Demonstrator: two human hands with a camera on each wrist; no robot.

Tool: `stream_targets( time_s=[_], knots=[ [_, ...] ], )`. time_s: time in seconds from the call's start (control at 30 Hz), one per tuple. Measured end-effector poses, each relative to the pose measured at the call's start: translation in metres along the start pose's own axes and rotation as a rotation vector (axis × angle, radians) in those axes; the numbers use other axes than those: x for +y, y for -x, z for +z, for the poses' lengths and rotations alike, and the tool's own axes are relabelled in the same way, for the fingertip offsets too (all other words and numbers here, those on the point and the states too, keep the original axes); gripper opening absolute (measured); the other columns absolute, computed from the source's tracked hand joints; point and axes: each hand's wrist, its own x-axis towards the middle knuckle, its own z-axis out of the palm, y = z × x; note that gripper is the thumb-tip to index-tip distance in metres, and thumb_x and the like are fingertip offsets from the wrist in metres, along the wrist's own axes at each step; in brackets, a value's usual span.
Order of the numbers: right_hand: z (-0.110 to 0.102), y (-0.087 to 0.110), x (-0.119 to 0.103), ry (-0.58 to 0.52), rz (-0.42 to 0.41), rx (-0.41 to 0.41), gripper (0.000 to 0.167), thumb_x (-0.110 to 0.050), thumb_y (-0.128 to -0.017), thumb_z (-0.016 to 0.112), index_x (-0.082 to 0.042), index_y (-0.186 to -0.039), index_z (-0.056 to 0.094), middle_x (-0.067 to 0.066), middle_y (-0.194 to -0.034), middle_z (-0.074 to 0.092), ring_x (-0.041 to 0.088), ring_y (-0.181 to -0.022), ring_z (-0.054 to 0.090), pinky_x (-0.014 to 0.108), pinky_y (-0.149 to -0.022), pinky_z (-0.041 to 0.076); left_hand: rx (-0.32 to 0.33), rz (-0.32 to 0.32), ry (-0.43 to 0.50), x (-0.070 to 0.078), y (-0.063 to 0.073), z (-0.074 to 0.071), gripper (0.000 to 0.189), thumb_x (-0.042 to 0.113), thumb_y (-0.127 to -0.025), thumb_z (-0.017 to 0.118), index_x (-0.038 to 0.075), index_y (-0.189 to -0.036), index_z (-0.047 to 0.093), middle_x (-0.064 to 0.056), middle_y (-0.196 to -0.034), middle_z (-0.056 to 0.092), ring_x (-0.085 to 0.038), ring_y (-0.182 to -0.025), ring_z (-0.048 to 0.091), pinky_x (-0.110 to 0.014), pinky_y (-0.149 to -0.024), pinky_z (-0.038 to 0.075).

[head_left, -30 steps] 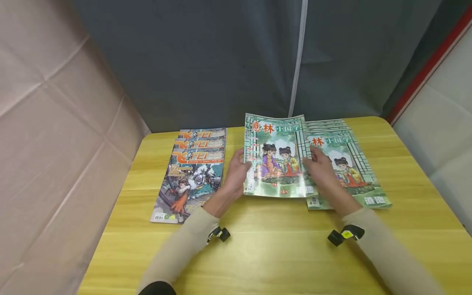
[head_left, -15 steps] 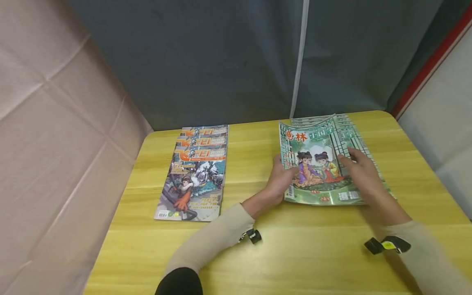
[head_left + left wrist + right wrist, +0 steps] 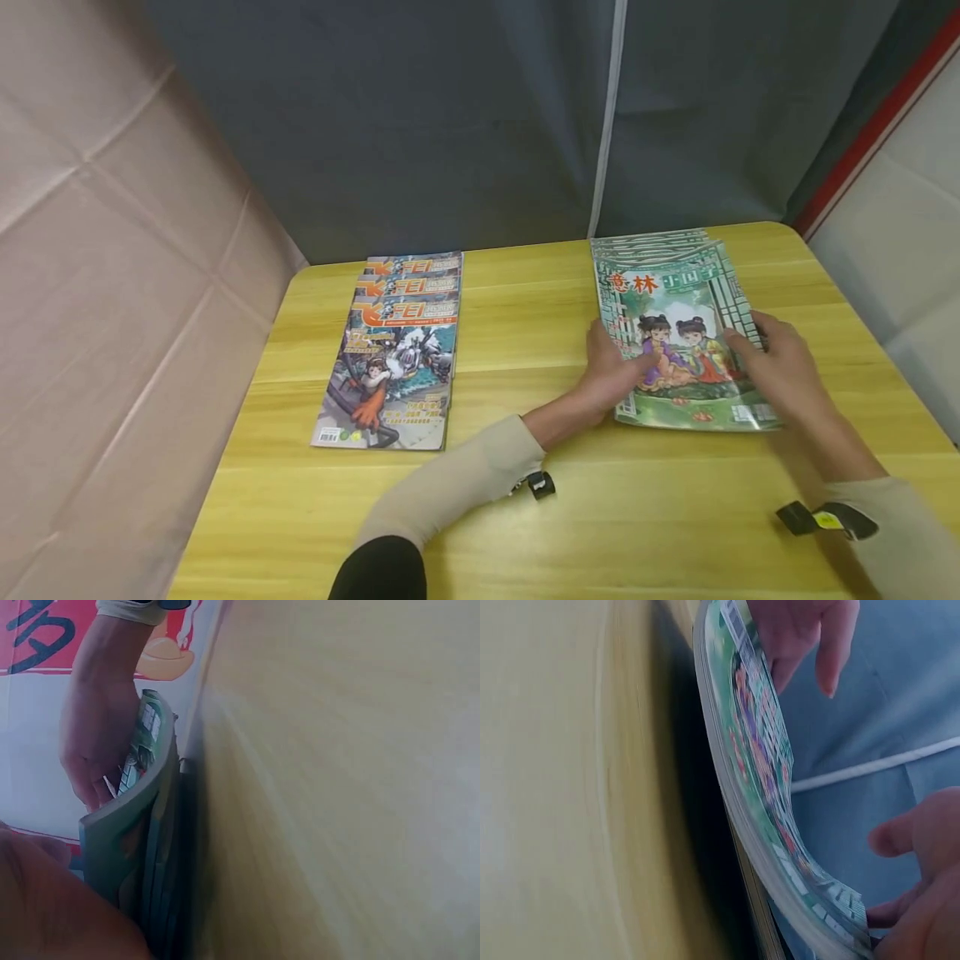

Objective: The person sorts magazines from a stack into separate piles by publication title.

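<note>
Both hands hold a green magazine (image 3: 682, 396) with two drawn figures on its cover, just over a fanned stack of like magazines (image 3: 648, 239) at the table's right. At its left edge, my left hand (image 3: 611, 375) has the thumb across the cover and the fingers tucked underneath, hidden. My right hand (image 3: 787, 367) grips the right edge, thumb over the cover side. The right wrist view shows the magazine (image 3: 754, 795) bowed, its lower edge raised off the table with a dark shadow below. In the left wrist view its edge (image 3: 112, 832) curves upward too.
Several grey-blue magazines (image 3: 397, 375) lie fanned at the left of the yellow wooden table (image 3: 525, 517), their titles showing in steps. A dark grey curtain (image 3: 450, 125) stands behind the table's back edge, and pale panels (image 3: 112, 292) flank it.
Both hands have carried the green magazine rightward from the middle of the table to over the right stack, lowering it and lining it up there. The left stack stays put.
</note>
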Motion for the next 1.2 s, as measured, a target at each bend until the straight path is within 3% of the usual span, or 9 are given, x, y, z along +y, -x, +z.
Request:
stream_targets(
  time_s=[0.13, 0.23, 0.47, 0.77, 0.97, 1.2],
  knots=[
    [-0.007, -0.003, 0.006, 0.069, -0.023, 0.003, 0.076, -0.044, -0.112, 0.04, 0.014, -0.16, 0.026, 0.047, -0.157, 0.031, 0.065, -0.143, 0.03, 0.082, -0.11, 0.029, -0.059, -0.039, -0.147, -0.002, 0.004, 0.002, 0.115, 0.039, -0.093, 0.076, 0.012, -0.171, -0.004, -0.009, -0.18, -0.01, -0.024, -0.167, -0.007, -0.042, -0.137, 0.006],
    [-0.011, -0.005, 0.011, 0.114, -0.018, -0.008, 0.079, -0.046, -0.112, 0.04, 0.015, -0.159, 0.025, 0.047, -0.158, 0.029, 0.067, -0.143, 0.028, 0.083, -0.111, 0.028, -0.095, -0.034, -0.232, -0.002, 0.006, 0.001, 0.119, 0.047, -0.093, 0.075, 0.011, -0.17, -0.008, -0.009, -0.179, -0.015, -0.025, -0.167, -0.012, -0.042, -0.137, 0.004],
    [-0.012, -0.011, 0.026, 0.16, -0.062, -0.01, 0.073, -0.042, -0.113, 0.042, 0.017, -0.155, 0.033, 0.046, -0.148, 0.042, 0.061, -0.133, 0.041, 0.077, -0.103, 0.036, -0.133, -0.052, -0.368, -0.003, 0.008, 0.002, 0.122, 0.057, -0.091, 0.074, 0.009, -0.17, -0.007, -0.011, -0.179, -0.014, -0.026, -0.167, -0.011, -0.04, -0.136, 0.011],
    [-0.017, -0.01, 0.036, 0.175, -0.055, -0.073, 0.077, -0.044, -0.113, 0.037, 0.018, -0.157, 0.026, 0.05, -0.148, 0.037, 0.065, -0.132, 0.039, 0.08, -0.101, 0.037, -0.165, -0.043, -0.409, -0.003, 0.008, 0.002, 0.122, 0.059, -0.09, 0.073, 0.009, -0.17, -0.004, -0.011, -0.179, -0.009, -0.024, -0.167, -0.008, -0.037, -0.136, 0.011],
    [-0.019, -0.008, 0.04, 0.194, -0.059, -0.092, 0.078, -0.045, -0.112, 0.038, 0.017, -0.159, 0.024, 0.049, -0.148, 0.038, 0.064, -0.13, 0.039, 0.081, -0.1, 0.037, -0.233, -0.006, -0.576, -0.004, 0.011, -0.004, 0.121, 0.065, -0.092, 0.069, 0.007, -0.17, -0.004, -0.012, -0.179, -0.009, -0.024, -0.167, -0.007, -0.033, -0.135, 0.011],
    [-0.019, -0.007, 0.041, 0.204, -0.064, -0.073, 0.079, -0.044, -0.112, 0.041, 0.018, -0.157, 0.025, 0.05, -0.146, 0.039, 0.066, -0.128, 0.042, 0.08, -0.099, 0.038, -0.269, -0.008, -0.564, -0.003, 0.009, -0.006, 0.124, 0.067, -0.091, 0.067, 0.007, -0.17, -0.007, -0.012, -0.178, -0.013, -0.023, -0.166, -0.011, -0.033, -0.135, 0.009]
  ],
)
